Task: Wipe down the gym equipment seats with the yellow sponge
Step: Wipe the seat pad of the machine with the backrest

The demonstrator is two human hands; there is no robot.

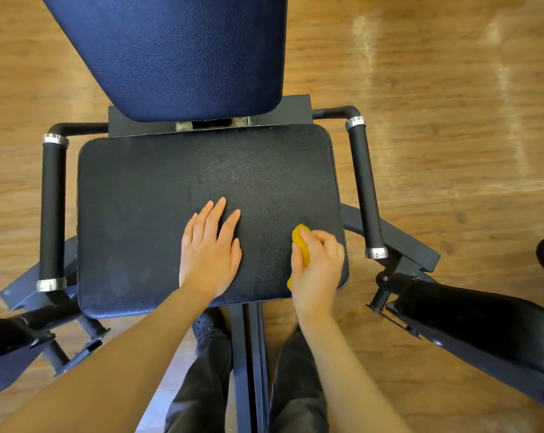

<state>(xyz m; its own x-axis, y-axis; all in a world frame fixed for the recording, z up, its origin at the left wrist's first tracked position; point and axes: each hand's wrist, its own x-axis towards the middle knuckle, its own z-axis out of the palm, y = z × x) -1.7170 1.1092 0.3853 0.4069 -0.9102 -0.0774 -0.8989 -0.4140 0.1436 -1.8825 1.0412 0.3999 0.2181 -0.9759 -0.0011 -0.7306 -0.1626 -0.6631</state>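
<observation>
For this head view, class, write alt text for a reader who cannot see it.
Seen from above, a person's right hand grips a yellow sponge against the near right corner of a black padded gym seat, while the left hand rests flat near its middle. A blue backrest rises behind; padded side handles flank the seat over a wooden floor.

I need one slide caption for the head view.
Right hand wipes black seat with yellow sponge; left hand rests flat.

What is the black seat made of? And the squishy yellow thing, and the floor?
Seat: looks like black vinyl or fake leather, judging by its pebbly grain and soft sheen. Sponge: probably foam, since it bends in the right hand. Floor: wood or wood-look planks, glossy, with grain lines and glare. The left hand rests flat on the seat.
</observation>
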